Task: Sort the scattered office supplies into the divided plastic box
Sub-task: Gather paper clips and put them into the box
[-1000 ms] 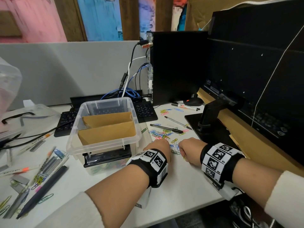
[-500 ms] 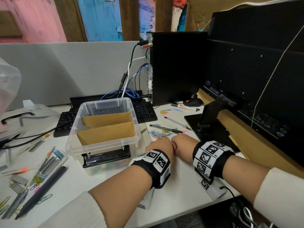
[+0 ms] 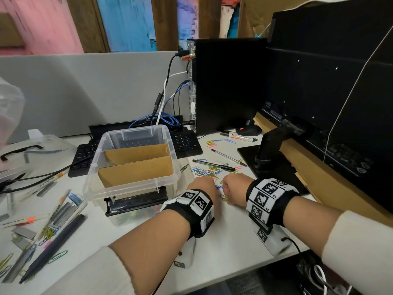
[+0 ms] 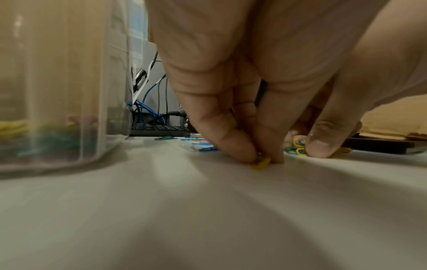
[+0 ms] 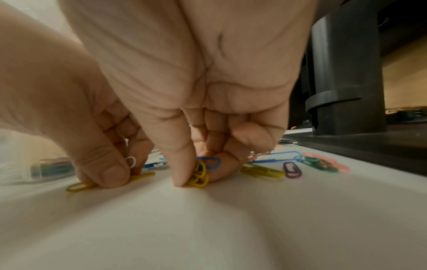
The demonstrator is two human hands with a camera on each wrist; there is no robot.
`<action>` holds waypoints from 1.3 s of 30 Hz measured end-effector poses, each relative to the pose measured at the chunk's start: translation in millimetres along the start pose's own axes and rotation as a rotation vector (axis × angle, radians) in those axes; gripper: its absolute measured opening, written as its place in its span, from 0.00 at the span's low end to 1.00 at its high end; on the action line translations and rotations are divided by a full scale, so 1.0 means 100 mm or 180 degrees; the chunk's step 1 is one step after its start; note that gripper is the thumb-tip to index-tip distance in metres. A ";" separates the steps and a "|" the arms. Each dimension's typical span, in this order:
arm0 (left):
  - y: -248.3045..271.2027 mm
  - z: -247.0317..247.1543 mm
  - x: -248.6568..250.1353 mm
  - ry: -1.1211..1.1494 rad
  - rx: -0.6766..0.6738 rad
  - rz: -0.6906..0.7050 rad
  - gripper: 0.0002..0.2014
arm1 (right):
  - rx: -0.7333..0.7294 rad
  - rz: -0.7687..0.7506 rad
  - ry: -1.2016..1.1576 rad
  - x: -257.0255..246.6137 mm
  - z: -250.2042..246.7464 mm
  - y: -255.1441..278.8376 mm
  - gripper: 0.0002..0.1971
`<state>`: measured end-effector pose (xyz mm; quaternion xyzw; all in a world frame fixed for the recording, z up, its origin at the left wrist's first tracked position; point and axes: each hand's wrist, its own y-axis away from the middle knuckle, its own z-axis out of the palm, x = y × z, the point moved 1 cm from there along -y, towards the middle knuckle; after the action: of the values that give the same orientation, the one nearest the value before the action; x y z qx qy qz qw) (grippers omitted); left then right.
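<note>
From your head camera, the clear plastic box stands on the white desk, split by two brown cardboard dividers into three bays; coloured clips show through its near wall. Just right of the box, your left hand and right hand sit knuckles-up, nearly touching, at the near edge of a pile of thin wire clips. Beyond the pile lie two slim pens and one marker. Left of the box lie more pens, clips and grey staple strips, too blurred to count.

From your left wrist, the fingers are bunched narrow, tips down, pinching a yellow clip against the smooth desk. The box wall stands close at the left.

From your right wrist, that hand is curled tight, thumb and fingers nipping a small bunch of yellow clips with one blue; how many yellow you cannot tell. The left hand beside it presses a yellow clip flat. One purple clip lies loose to the right.
</note>
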<state>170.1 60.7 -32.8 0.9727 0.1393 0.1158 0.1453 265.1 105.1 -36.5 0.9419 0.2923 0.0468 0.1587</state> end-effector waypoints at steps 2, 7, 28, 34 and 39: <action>0.00 -0.01 -0.01 0.0029 -0.0053 -0.0052 0.14 | -0.0012 0.0013 0.0023 0.01 0.00 -0.01 0.07; 0.03 -0.02 -0.02 0.0040 -0.0102 -0.0088 0.15 | 0.0021 -0.0010 0.0057 -0.04 -0.04 -0.03 0.05; 0.25 -0.07 0.03 -0.0143 -0.0340 0.0157 0.19 | -0.0041 0.0153 0.0011 -0.06 -0.22 -0.15 0.15; 0.21 0.03 0.00 -0.0006 -0.0320 0.0171 0.18 | -0.0051 0.0267 0.0179 -0.15 -0.16 -0.29 0.09; 0.25 0.00 -0.08 -0.0020 -0.0221 0.0151 0.19 | 0.0129 0.0344 0.0194 -0.11 -0.11 -0.31 0.10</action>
<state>168.3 35.4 -27.0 0.9704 0.1117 0.1209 0.1767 237.3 126.0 -35.7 0.9575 0.2465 0.0781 0.1279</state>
